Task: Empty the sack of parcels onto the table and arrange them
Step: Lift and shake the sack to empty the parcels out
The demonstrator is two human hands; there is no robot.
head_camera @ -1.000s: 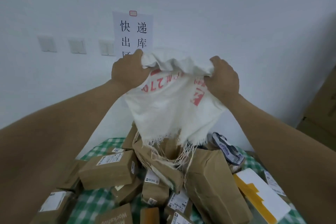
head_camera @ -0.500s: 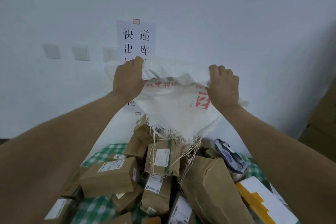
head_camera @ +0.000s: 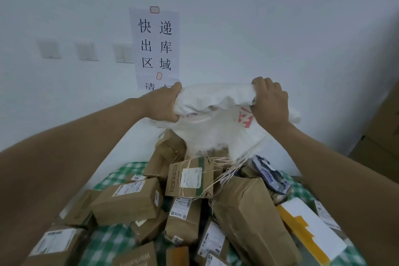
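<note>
A white wall with a Chinese paper sign point(head_camera: 154, 47) backs the green-checked desk point(head_camera: 108, 242). Both hands, left point(head_camera: 163, 104) and right point(head_camera: 271, 102), grip the upturned white woven sack point(head_camera: 216, 123) above heaped brown parcels point(head_camera: 194, 201).

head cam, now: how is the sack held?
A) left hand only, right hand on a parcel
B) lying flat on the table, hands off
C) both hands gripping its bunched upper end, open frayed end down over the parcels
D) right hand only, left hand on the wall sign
C: the left hand and right hand each grip the bunched upper end of the sack, and its frayed open end hangs down over the parcels.
</note>
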